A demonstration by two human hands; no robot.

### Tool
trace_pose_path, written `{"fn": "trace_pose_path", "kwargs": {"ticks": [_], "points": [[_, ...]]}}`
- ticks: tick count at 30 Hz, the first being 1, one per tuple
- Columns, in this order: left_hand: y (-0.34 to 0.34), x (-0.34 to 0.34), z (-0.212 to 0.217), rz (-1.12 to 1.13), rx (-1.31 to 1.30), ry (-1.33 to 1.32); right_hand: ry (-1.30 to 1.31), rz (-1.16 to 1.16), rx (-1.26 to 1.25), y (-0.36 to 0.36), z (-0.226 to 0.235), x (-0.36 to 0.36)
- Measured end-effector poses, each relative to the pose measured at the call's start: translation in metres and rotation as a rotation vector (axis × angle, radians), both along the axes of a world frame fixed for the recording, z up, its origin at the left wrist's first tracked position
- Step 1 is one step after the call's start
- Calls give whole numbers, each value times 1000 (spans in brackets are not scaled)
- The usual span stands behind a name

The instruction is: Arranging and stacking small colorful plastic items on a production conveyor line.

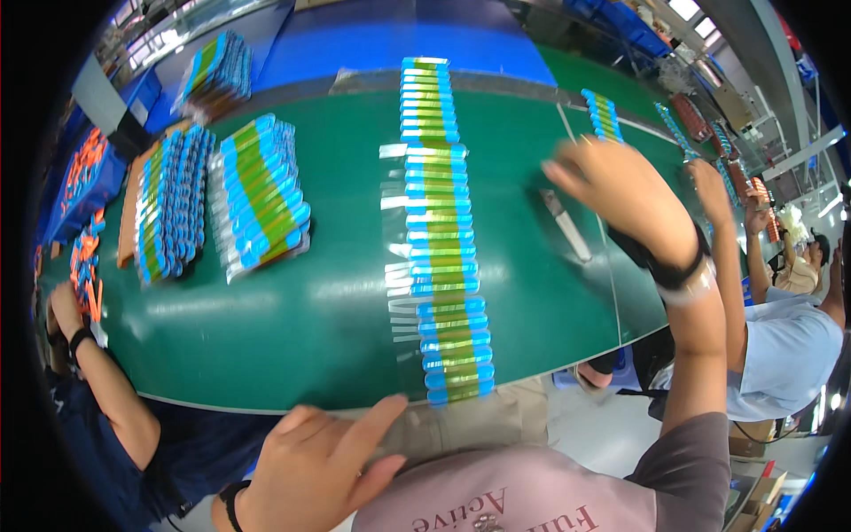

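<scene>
A long column of overlapping blue and green packets (pixel 448 257) with clear plastic edges runs across the green table (pixel 346 319) from front to back. My left hand (pixel 324 461) is at the table's front edge, left of the column's near end. Its index finger and thumb are spread, and nothing shows in it. My right hand (pixel 620 191) hovers over the table right of the column, its fingers blurred by motion. Below it lies a utility knife (pixel 567 229) with a pale handle, apart from the hand. A short row of similar packets (pixel 603 115) lies beyond my right hand.
Piled packets (pixel 261 195) lie left of the column, with another pile (pixel 168 204) beside them and a third (pixel 217 71) farther back. A blue bin (pixel 93 182) with orange pieces stands far left. Co-workers' hands (pixel 66 306) (pixel 709 191) work on both sides.
</scene>
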State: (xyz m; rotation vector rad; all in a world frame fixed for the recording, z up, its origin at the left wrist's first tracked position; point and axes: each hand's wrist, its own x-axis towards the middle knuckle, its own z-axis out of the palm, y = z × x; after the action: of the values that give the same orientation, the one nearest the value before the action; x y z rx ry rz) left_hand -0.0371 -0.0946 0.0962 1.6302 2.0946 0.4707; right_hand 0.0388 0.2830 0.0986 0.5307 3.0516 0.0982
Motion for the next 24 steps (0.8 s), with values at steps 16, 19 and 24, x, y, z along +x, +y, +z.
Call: {"fn": "trace_pose_path", "kwargs": {"ticks": [16, 19, 24], "points": [[-1, 86, -155, 316, 548, -620, 175, -23, -439, -46, -49, 116], [-4, 88, -157, 294, 549, -698, 220, 22, -714, -88, -35, 133], [-3, 82, -122, 242, 550, -875, 323, 806, -247, -132, -29, 158]]}}
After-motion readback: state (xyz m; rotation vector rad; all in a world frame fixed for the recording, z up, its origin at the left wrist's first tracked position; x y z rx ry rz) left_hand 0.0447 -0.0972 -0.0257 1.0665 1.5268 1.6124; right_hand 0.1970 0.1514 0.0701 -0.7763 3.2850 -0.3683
